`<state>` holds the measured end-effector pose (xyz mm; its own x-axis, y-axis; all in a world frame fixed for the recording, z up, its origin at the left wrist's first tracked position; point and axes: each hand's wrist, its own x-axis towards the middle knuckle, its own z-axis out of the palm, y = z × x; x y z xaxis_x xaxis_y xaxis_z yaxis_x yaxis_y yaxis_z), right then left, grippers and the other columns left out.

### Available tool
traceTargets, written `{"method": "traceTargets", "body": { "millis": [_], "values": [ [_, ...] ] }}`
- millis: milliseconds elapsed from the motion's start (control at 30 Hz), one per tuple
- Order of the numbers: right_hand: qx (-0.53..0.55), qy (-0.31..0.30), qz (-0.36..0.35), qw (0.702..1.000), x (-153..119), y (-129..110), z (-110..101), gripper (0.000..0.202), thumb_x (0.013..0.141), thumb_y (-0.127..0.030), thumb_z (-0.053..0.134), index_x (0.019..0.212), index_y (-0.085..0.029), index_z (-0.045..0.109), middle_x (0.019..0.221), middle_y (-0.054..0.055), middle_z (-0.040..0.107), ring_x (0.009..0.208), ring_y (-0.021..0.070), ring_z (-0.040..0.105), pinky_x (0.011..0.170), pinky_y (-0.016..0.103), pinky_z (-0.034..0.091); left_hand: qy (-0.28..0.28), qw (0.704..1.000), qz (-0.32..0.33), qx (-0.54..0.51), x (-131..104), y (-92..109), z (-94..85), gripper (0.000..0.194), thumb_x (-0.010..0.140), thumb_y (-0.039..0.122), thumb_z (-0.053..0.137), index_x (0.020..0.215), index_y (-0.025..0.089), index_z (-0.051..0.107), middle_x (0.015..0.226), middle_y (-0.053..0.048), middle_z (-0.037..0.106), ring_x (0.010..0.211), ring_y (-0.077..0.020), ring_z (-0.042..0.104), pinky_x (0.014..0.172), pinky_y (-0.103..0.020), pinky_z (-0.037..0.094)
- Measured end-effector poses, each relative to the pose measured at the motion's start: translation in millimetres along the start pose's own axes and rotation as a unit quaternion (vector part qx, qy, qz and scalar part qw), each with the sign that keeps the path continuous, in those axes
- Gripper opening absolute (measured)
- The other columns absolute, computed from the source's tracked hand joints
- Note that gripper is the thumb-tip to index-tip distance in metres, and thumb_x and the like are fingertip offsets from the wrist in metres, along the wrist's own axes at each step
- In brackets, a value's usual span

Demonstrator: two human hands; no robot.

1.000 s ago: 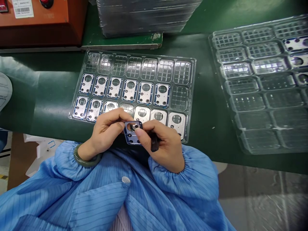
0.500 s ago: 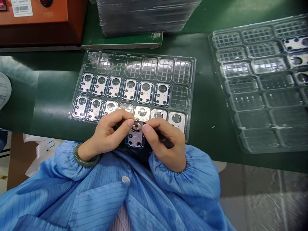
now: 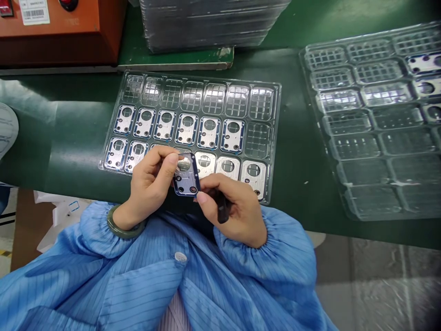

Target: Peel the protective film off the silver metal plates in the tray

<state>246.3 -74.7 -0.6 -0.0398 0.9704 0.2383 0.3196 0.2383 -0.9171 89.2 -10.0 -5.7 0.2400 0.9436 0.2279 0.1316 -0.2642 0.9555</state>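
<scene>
Between thumb and fingers, my left hand (image 3: 151,181) pinches the upper left edge of a small silver metal plate (image 3: 186,179) with a blue border, one large round hole and several small holes. At the plate's lower right edge are the thumb and forefinger of my right hand (image 3: 234,204). A black-handled tool (image 3: 223,209) lies in the right palm; its tip is hidden. Just beyond the hands is a clear plastic tray (image 3: 274,138), with similar plates in its front two rows. The front row's plates at right look plain silver, without a visible blue border.
At the right lies another clear tray (image 3: 347,202) with several plates in its right column. A stack of trays (image 3: 213,27) stands at the back, beside an orange machine (image 3: 65,41) at back left. A white round thing (image 3: 7,131) shows at the left edge.
The plate has risen away from my body, toward the tray, and tilted. My right fingers have shifted from its upper right corner to its lower right edge.
</scene>
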Motion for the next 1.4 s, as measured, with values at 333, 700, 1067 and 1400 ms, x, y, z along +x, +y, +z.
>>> {"method": "traceTargets", "body": {
  "millis": [333, 700, 1067, 1400],
  "values": [
    [-0.049, 0.032, -0.046, 0.997, -2.1, 3.0, 5.6, 0.012, 0.08, -0.01, 0.053, 0.084, -0.022, 0.053, 0.067, -0.004, 0.059, 0.051, 0.0068, 0.051, 0.048, 0.019, 0.043, -0.002, 0.998, -0.027, -0.055, -2.7, -5.4, -1.3, 0.015, 0.092, 0.033, 0.058, 0.095, 0.02, 0.065, 0.07, 0.002, 0.06, 0.057, -0.0057, 0.053, 0.052, -0.016, 0.045],
    [-0.047, 0.053, -0.05, 0.996, -2.9, 3.5, 3.3, 0.009, 0.087, -0.012, 0.057, 0.086, -0.021, 0.059, 0.069, -0.003, 0.065, 0.054, 0.0078, 0.058, 0.052, 0.02, 0.045, -0.211, 0.7, -0.378, -0.569, 4.2, 17.9, -3.5, 0.013, 0.086, 0.026, 0.065, 0.095, 0.018, 0.068, 0.065, 0.006, 0.041, 0.035, 0.0017, 0.023, 0.028, -0.005, 0.028],
    [-0.061, 0.048, -0.045, 0.996, -2.7, 4.3, 3.1, 0.009, 0.087, -0.013, 0.057, 0.087, -0.022, 0.059, 0.07, -0.004, 0.065, 0.055, 0.0075, 0.058, 0.052, 0.02, 0.044, -0.199, 0.657, -0.397, -0.609, 1.7, 12.8, -1.6, 0.012, 0.085, 0.025, 0.067, 0.092, 0.016, 0.066, 0.063, 0.007, 0.039, 0.035, 0.0014, 0.021, 0.028, -0.005, 0.025],
    [-0.014, 0.065, -0.02, 0.998, -6.7, 3.6, 1.6, 0.007, 0.09, -0.02, 0.056, 0.091, -0.022, 0.063, 0.069, -0.002, 0.065, 0.057, 0.011, 0.062, 0.052, 0.023, 0.047, -0.144, 0.838, -0.287, -0.44, -7.6, 16.8, 7.1, 0.019, 0.094, 0.035, 0.054, 0.095, 0.019, 0.066, 0.063, 0.006, 0.048, 0.035, -0.0001, 0.032, 0.03, -0.009, 0.029]
  ]
}}
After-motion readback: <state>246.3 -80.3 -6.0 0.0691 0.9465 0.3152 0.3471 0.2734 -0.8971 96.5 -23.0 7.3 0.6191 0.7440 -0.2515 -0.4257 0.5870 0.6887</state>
